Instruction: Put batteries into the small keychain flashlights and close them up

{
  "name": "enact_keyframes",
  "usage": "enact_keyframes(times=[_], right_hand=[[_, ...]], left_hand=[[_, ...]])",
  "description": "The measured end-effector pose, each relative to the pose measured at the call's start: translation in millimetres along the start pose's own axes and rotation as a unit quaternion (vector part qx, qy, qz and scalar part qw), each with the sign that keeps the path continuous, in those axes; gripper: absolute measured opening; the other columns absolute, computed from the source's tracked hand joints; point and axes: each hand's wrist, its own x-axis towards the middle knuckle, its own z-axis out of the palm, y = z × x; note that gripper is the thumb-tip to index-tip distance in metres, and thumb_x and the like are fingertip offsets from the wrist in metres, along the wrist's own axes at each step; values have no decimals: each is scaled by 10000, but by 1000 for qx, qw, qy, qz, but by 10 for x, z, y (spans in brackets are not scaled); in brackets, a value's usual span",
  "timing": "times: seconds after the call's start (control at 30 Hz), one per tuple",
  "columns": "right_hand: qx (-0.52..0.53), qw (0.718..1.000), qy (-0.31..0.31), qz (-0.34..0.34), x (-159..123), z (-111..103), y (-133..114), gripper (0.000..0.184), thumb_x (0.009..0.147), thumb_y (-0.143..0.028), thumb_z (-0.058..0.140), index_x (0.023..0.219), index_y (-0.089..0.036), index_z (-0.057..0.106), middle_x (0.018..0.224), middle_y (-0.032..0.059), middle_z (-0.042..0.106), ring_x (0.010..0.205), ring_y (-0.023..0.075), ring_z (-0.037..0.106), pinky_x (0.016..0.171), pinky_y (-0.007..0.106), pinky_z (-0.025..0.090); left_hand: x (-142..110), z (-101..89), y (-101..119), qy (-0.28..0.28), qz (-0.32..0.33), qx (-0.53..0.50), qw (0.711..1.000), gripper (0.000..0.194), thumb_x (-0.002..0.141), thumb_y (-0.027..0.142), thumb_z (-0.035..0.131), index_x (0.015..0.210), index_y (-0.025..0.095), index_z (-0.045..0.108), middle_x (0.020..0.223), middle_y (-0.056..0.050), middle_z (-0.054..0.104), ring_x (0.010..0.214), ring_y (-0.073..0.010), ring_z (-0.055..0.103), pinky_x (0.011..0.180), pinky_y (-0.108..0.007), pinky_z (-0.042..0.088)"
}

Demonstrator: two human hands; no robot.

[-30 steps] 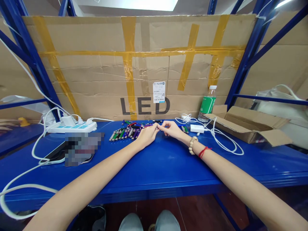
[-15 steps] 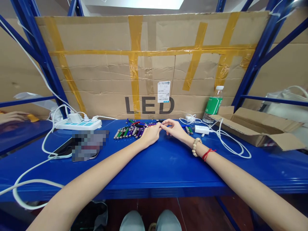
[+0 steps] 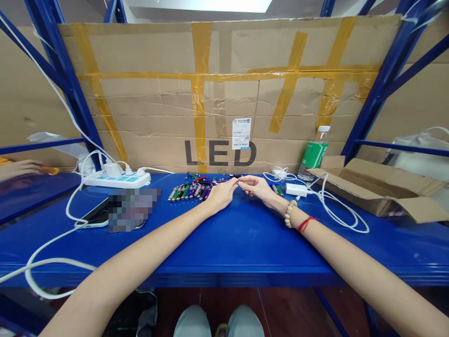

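Note:
Both my arms reach far across a blue metal shelf [image 3: 228, 238]. My left hand [image 3: 221, 194] and my right hand [image 3: 257, 186] meet fingertip to fingertip, pinched together on a small item too small to name. Just left of them lies a row of several small coloured cylinders [image 3: 189, 192], green, purple and silver, side by side, with more scattered behind. A bead bracelet and a red string [image 3: 298, 219] circle my right wrist.
A white power strip [image 3: 117, 179] with plugged chargers and trailing white cables sits at the left, beside a phone [image 3: 96, 217]. A green bottle [image 3: 313, 154], a white charger [image 3: 296, 189] with looped cable and an open cardboard box [image 3: 379, 187] stand at the right. Taped cardboard marked LED forms the back wall.
The view has shifted a little, so everything sits slightly further right. My hands stay pinched together at the same spot by the cylinders.

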Motion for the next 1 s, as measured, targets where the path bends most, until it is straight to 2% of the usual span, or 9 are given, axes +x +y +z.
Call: enact_keyframes(times=[0.23, 0.6, 0.7, 0.9, 1.0], right_hand=[[-10, 1000, 15, 26, -52, -10, -39, 504, 559, -422, 746, 978, -150, 671, 694, 21, 637, 484, 55, 439, 413, 185, 325], [-72, 996, 25, 50, -80, -1, -105, 469, 464, -484, 779, 762, -131, 693, 528, -12, 559, 424, 60, 393, 393, 206, 292], [-84, 995, 23, 53, -88, 16, -135, 440, 437, -486, 789, 670, -131, 675, 554, 4, 577, 414, 60, 395, 388, 213, 291], [-94, 993, 30, 71, -97, 91, -192, 485, 422, -526, 783, 673, -134, 649, 514, -1, 568, 393, 61, 394, 381, 215, 308], [-93, 994, 20, 48, -97, 110, -206, 487, 423, -541, 775, 647, -134, 628, 510, -4, 560, 385, 62, 407, 371, 213, 311]], left_hand=[[-8, 12, 25, -14, -6, 9, 1000, 260, 941, 284, 268, 1108, 229, 459, 1048, -46, 641, 948, -209, 619, 755, -298, 478], [-73, -31, 56, -55, -9, 2, 998, 253, 940, 304, 295, 1092, 206, 472, 1052, -61, 641, 924, -215, 630, 736, -307, 494], [-84, -20, 41, -64, -12, 0, 998, 247, 938, 304, 310, 1104, 213, 468, 1013, -57, 651, 868, -211, 645, 728, -315, 498], [-114, -86, 23, -81, -18, -1, 997, 251, 940, 294, 300, 1110, 212, 466, 1014, -63, 645, 851, -208, 646, 724, -312, 499], [-129, -118, 30, -86, -24, -9, 996, 263, 944, 284, 281, 1130, 207, 451, 1029, -75, 640, 886, -218, 640, 743, -324, 494]])
